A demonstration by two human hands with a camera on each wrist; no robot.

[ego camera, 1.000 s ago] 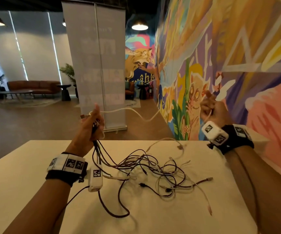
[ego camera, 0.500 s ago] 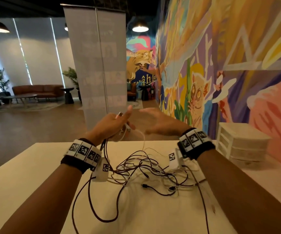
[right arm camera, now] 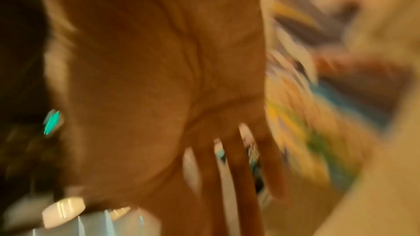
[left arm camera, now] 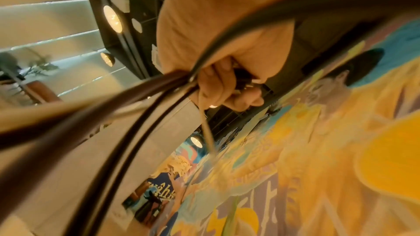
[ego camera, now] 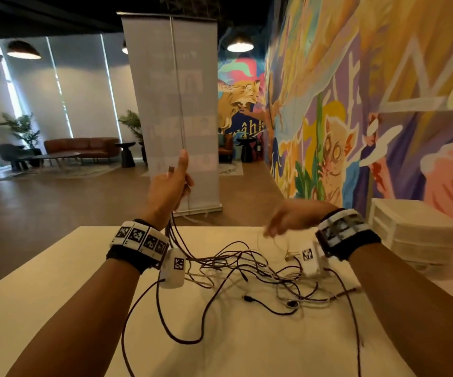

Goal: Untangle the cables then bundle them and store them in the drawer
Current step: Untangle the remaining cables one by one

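A tangle of thin dark and pale cables [ego camera: 258,276] lies spread over the white table [ego camera: 56,308]. My left hand [ego camera: 172,183] is raised above the table's far edge and grips a bunch of cable ends, with strands hanging down from the fist to the pile. In the left wrist view the curled fingers [left arm camera: 218,85] close round several dark cables [left arm camera: 127,114]. My right hand [ego camera: 288,221] hovers blurred over the right part of the tangle, fingers straight and spread, holding nothing. The right wrist view shows its flat palm [right arm camera: 163,78].
A white plastic drawer unit [ego camera: 410,235] stands on the table at the right, against the painted wall. A grey roll-up banner [ego camera: 176,104] stands on the floor beyond the table. A loose dark cable loop [ego camera: 165,330] reaches toward the near edge.
My right hand let go of the pale cable it held high at the right, swung toward the left hand, then dropped low over the tangle. My left hand rose with its cable ends.
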